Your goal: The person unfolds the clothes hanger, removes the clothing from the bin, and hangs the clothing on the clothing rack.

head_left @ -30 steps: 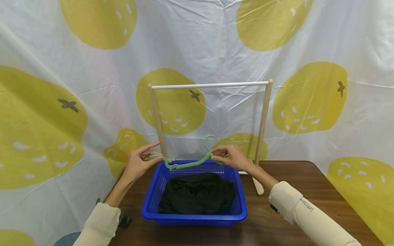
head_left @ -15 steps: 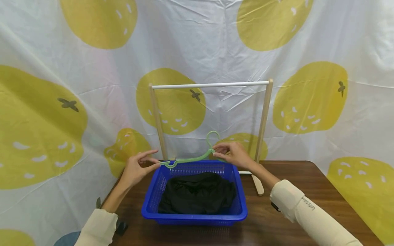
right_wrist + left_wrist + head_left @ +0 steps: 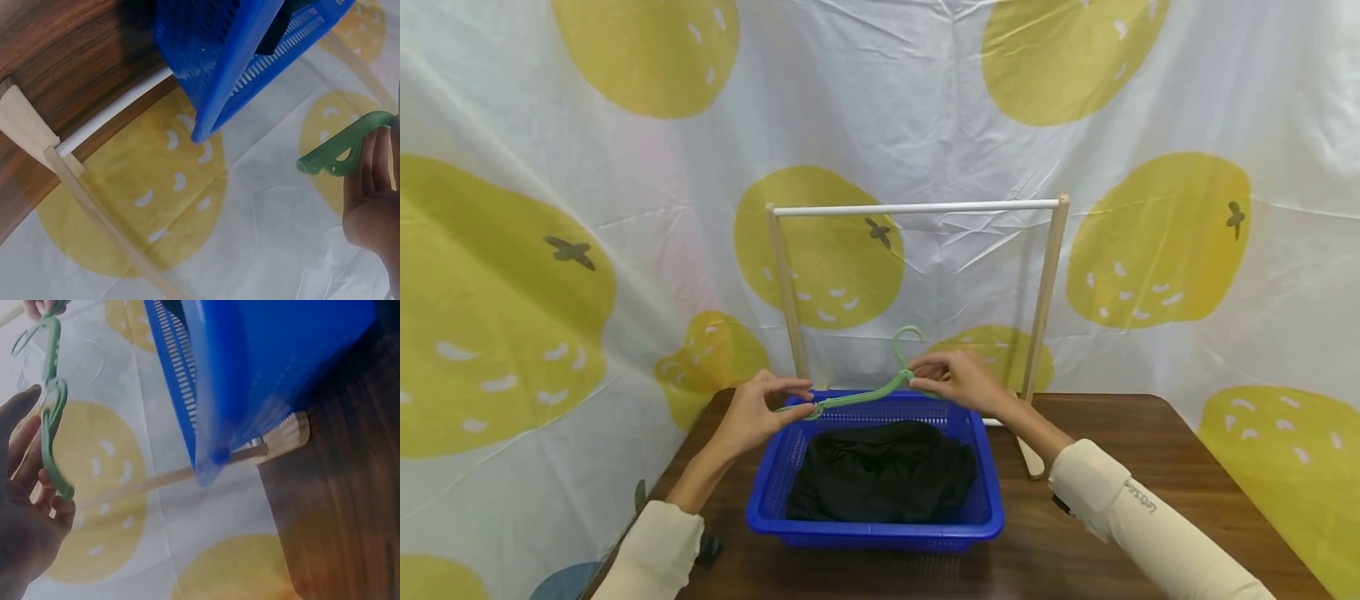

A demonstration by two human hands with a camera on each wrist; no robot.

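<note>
A green plastic clothes hanger (image 3: 861, 398) is held up over the far side of a blue basket (image 3: 880, 529), its hook pointing upward. My left hand (image 3: 758, 410) pinches the hanger's left end between thumb and fingers; in the left wrist view the fingers (image 3: 42, 497) lie along that arm of the hanger (image 3: 49, 447). My right hand (image 3: 958, 382) grips it just below the hook, and the right arm of the hanger (image 3: 337, 147) sticks out past the hand in the right wrist view. Black cloth (image 3: 883, 471) lies bunched in the basket beneath.
Behind the basket stands a rack with a white top bar (image 3: 917, 207), wooden posts (image 3: 1047, 292) and a wooden foot (image 3: 1030, 454). All of it rests on a dark brown wooden table (image 3: 1120, 467). A lemon-print curtain (image 3: 1157, 350) hangs at the back and sides.
The hanger has tilted and shifted slightly. My left hand moved out left and lower, then back right along the hanger's end. My right hand has stayed nearly in place.
</note>
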